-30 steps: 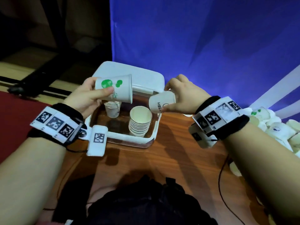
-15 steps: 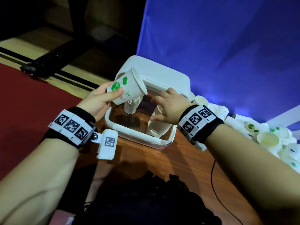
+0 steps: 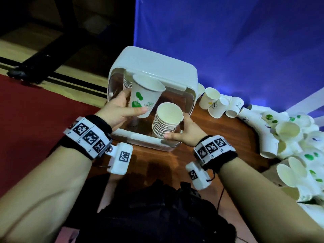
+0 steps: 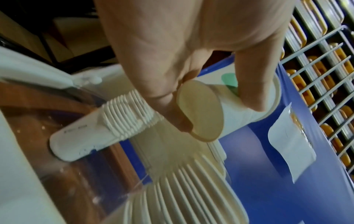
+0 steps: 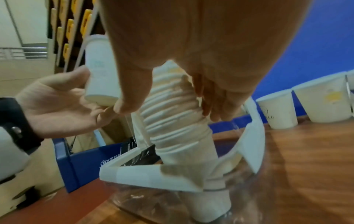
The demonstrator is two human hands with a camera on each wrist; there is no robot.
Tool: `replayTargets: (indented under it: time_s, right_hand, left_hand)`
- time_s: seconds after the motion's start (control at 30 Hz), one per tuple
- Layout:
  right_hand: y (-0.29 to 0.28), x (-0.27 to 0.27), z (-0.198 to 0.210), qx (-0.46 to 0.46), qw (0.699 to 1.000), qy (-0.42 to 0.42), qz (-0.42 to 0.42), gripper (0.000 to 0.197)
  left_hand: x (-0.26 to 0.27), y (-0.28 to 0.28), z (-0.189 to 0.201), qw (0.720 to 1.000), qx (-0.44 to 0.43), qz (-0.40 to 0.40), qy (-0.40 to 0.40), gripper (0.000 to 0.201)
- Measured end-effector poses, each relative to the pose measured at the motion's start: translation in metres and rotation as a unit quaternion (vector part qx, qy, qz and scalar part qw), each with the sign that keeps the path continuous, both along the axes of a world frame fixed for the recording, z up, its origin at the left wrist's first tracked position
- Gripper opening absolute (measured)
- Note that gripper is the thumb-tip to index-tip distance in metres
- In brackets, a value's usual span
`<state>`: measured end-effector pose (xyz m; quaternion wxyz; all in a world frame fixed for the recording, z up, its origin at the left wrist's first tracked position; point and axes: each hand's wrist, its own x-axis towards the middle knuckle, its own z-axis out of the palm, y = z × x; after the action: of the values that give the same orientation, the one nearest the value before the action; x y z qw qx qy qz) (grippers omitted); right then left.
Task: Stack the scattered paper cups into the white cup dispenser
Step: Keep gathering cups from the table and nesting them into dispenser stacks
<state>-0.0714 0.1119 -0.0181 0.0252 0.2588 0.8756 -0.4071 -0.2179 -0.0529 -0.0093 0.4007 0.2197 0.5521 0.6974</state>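
The white cup dispenser [image 3: 157,67], a lidded box with clear walls, stands on the wooden table. My left hand [image 3: 129,106] holds a paper cup with a green print [image 3: 145,97] upright over the box's left side; its base shows in the left wrist view [image 4: 199,112]. My right hand [image 3: 180,133] grips the tall stack of nested cups [image 3: 165,122] at the box's front right, thumb and fingers around its ribbed rims [image 5: 172,109]. A second, shorter stack [image 4: 124,116] stands at the back left, partly hidden behind the held cup.
Loose paper cups lie in a heap [image 3: 289,137] along the right of the table, and a few stand upright [image 3: 209,98] beside the dispenser. A blue backdrop [image 3: 228,41] rises behind. A black bag [image 3: 157,211] lies near me, and a red mat [image 3: 35,111] is on the left.
My right hand has set its small cup into the front stack and now grips that stack's side. My left hand has turned the green-print cup from tilted to upright.
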Motion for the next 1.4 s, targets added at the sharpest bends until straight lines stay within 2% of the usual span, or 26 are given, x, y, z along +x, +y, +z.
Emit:
replayTargets:
  time_s: [0.2, 0.4, 0.63, 0.8, 1.1, 1.17, 1.3, 1.33, 1.4]
  right_hand:
    - [0.003, -0.011, -0.028, -0.045, 0.997, 0.036, -0.058, 0.096]
    - [0.006, -0.009, -0.041, -0.067, 0.994, 0.060, -0.058, 0.085]
    - [0.011, -0.012, -0.050, -0.081, 0.993, 0.068, -0.053, 0.088]
    - [0.013, -0.014, -0.054, -0.082, 0.993, 0.067, -0.049, 0.089]
    - [0.014, 0.002, -0.038, -0.077, 0.995, 0.053, -0.037, 0.087]
    - [0.016, 0.013, -0.033, -0.060, 0.996, 0.050, -0.030, 0.079]
    - [0.031, 0.052, -0.020, 0.009, 0.999, 0.033, -0.020, 0.050]
    - [0.038, 0.064, -0.016, 0.025, 0.999, 0.027, -0.019, 0.045]
    - [0.054, 0.095, -0.006, 0.070, 0.997, 0.013, -0.020, 0.039]
  left_hand:
    - [0.013, 0.024, -0.003, 0.999, -0.010, -0.028, 0.035, 0.063]
    - [0.020, 0.049, -0.010, 0.996, -0.018, -0.043, 0.072, 0.084]
    - [0.021, 0.060, -0.018, 0.991, -0.029, -0.064, 0.114, 0.071]
    - [0.017, 0.058, -0.030, 0.973, -0.099, -0.097, 0.185, 0.095]
    - [0.019, 0.040, -0.023, 0.948, -0.143, -0.103, 0.267, 0.111]
    - [0.024, 0.035, -0.013, 0.935, -0.139, -0.089, 0.313, 0.105]
    - [0.052, 0.035, 0.023, 0.884, -0.132, -0.080, 0.442, 0.087]
    - [0.061, 0.039, 0.030, 0.882, -0.123, -0.094, 0.445, 0.082]
    - [0.083, 0.054, 0.037, 0.899, -0.092, -0.142, 0.403, 0.067]
